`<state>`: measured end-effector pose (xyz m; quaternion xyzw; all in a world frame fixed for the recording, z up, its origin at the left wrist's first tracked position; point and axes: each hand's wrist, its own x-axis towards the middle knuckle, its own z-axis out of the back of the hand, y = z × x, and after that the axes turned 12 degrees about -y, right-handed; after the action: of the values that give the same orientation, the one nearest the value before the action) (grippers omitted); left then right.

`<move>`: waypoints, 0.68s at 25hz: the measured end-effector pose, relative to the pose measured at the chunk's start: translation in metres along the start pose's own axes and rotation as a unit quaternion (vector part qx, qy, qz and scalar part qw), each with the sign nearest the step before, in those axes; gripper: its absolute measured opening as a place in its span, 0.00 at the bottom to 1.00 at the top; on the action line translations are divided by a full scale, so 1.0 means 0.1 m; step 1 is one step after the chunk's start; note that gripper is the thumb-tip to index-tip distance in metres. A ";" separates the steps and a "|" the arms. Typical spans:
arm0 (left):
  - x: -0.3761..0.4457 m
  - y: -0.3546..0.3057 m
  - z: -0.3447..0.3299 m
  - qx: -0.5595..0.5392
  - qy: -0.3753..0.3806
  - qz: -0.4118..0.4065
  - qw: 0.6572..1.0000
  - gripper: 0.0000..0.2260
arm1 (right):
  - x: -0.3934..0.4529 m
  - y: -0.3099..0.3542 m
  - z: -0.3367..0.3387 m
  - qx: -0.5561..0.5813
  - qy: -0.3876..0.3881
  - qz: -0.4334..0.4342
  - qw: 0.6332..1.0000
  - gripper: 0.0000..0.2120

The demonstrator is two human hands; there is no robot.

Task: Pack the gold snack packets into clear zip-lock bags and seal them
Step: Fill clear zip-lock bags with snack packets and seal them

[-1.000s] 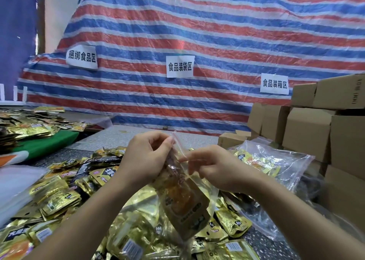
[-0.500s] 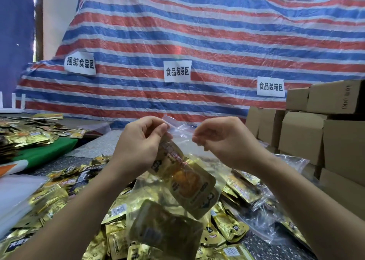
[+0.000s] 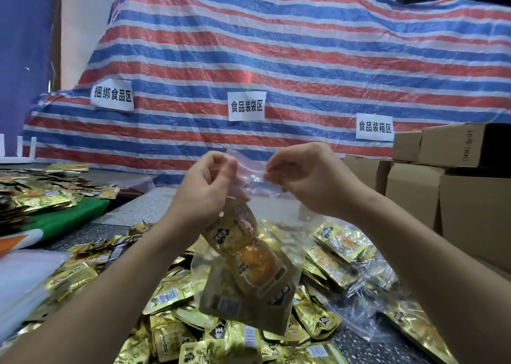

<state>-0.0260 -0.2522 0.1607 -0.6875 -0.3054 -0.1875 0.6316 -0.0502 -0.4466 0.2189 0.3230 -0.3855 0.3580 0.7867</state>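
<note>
A: What is shown, from the largest element down?

B: A tabletop (image 3: pixel 143 211) strewn with gold snack packets (image 3: pixel 177 294); above it, a clear zip-lock bag (image 3: pixel 249 267) hung long axis vertical, packets inside.

A: How is it held?

B: The mouth is pinched by the left hand (image 3: pixel 204 189) at 9 o'clock and the right hand (image 3: pixel 307 178) at 3 o'clock; the unsealed strip is spanned between the fingers, equally near both.

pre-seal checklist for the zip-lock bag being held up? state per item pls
1. Left hand pinches the bag top: ok.
2. Right hand pinches the other end of the top: ok.
3. Gold packets sit below the zip line of the zip-lock bag: ok.
4. Bag hangs free above the loose packets pile: ok.
5. Zip strip closed along its length: cannot tell.
6. Packet count inside: cannot tell.
</note>
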 end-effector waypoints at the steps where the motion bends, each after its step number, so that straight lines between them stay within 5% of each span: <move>1: -0.02 0.06 0.03 -0.007 0.036 0.042 0.998 0.19 | -0.03 -0.02 -0.02 0.010 -0.002 -0.013 1.000 0.04; 4: -0.10 0.26 0.13 -0.004 0.137 0.157 0.978 0.26 | -0.11 -0.10 -0.07 0.017 0.006 -0.043 0.999 0.07; 7: -0.20 0.41 0.15 0.027 0.217 0.179 0.959 0.19 | -0.17 -0.17 -0.13 0.006 0.013 -0.056 0.998 0.08; 17: -0.30 0.50 -0.07 0.007 0.147 0.189 0.971 0.05 | -0.31 -0.38 -0.15 -0.036 0.002 -0.060 0.998 0.07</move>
<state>-0.0149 -0.2655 0.1047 -0.6935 -0.0751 -0.1613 0.6982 -0.0276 -0.4653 0.1762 0.3164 -0.3765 0.2964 0.8187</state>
